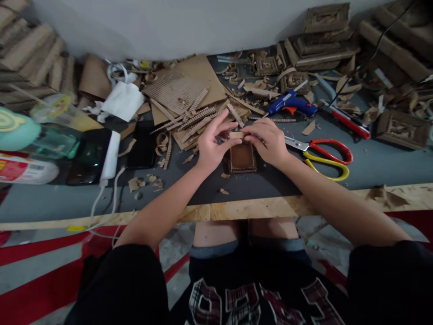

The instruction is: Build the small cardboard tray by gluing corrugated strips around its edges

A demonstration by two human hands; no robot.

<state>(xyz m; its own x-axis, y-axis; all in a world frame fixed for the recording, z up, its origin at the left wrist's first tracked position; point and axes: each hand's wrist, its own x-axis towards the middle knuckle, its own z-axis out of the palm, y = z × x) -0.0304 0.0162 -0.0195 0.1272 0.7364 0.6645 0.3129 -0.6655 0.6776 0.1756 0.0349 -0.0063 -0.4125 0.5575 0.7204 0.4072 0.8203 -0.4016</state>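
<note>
Between my two hands is a small strip of brown cardboard (pixel 236 135), held just above the far edge of a small square cardboard tray (pixel 242 158). My left hand (pixel 216 141) has its thumb and fingers around the strip's left side, with the index finger raised. On the other side, my right hand (pixel 268 141) pinches the strip's right end between thumb and fingers. The tray lies flat on the dark tabletop, with a corrugated rim along its near edge. Its far edge is partly hidden by my hands.
Scissors (pixel 324 155) with red and yellow handles lie right of my right hand. Beyond are a blue glue gun (pixel 292 104) and a red utility knife (pixel 352 122). Corrugated strips (pixel 192 119) and cardboard sheets pile up ahead. Phones (pixel 140 144) and bottles stand at left.
</note>
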